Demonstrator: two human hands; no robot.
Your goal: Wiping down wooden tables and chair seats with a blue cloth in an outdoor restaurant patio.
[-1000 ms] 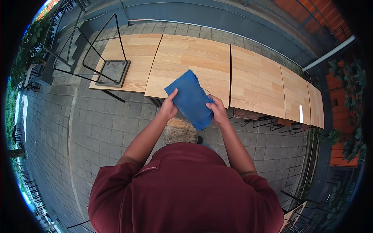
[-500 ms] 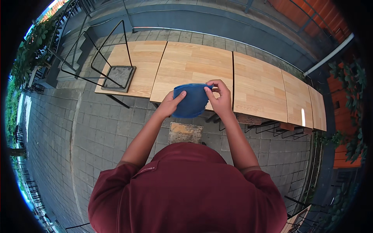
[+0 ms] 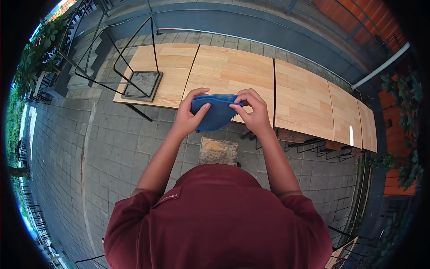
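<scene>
The wooden surface [image 3: 233,71] ran across in front of me, several tops set end to end with dark seams between some of them, its near edge slanting from the left corner down toward the right end. At the left end, close to the near edge, an upturned stool [image 3: 142,85] rested on its seat, its black legs jutting up and out past the left edge. To the right of it the wood ran on to the far edge, giving my hands open room. Grey paving [image 3: 130,148] spread wide on my left, and a worn stool seat [image 3: 218,151] stood between my body and the near edge.

The blue cloth [image 3: 212,115] was up in my hands, seen over the near edge of the second top from the left. My left hand [image 3: 183,119] gripped its left side narrowly, thumb on the near face and index finger arched over the upper rim; the other fingers were hidden. My right hand [image 3: 256,115] pinched the upper right corner, thumb and fingers nearly together with cloth between. The upper rim gaped slightly between them.
</scene>
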